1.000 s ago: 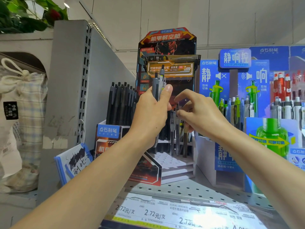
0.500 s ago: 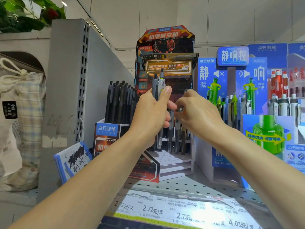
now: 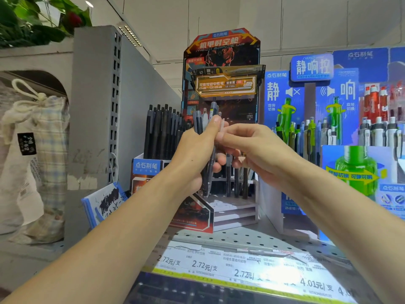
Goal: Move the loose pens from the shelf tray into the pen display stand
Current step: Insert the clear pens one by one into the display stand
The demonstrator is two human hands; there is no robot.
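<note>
A: Item one, left hand [image 3: 195, 154]?
B: Raised in front of the pen display stand [image 3: 221, 62]. Fingers and thumb curled round a small bundle of pens [image 3: 207, 121], held roughly upright; dark caps stand above the thumb, tips reach down toward the stand's stepped tiers.

A: Item two, right hand [image 3: 254, 148]?
B: Just right of the left hand, touching it. Thumb and forefinger pinch toward the top of the bundle, at one pen; whether they actually grip it I cannot tell, as motion blur hides the fingertips.

A: Item three, the stand?
B: Black and orange cardboard, far centre of the shelf [image 3: 252, 238], with a tall printed backboard. A few dark pens stand in its holes, behind and below both hands.

A: Neighbouring stock?
B: Left of the stand, a box of black pens [image 3: 162, 130], packed upright. Right, a blue display [image 3: 311, 84] with green, white and grey pens. Near edge, a strip of price labels [image 3: 241, 268]. Far left, past the grey shelf divider [image 3: 94, 106], a checked drawstring bag [image 3: 41, 150].

A: The shelf tray?
B: Not identifiable from this angle.
</note>
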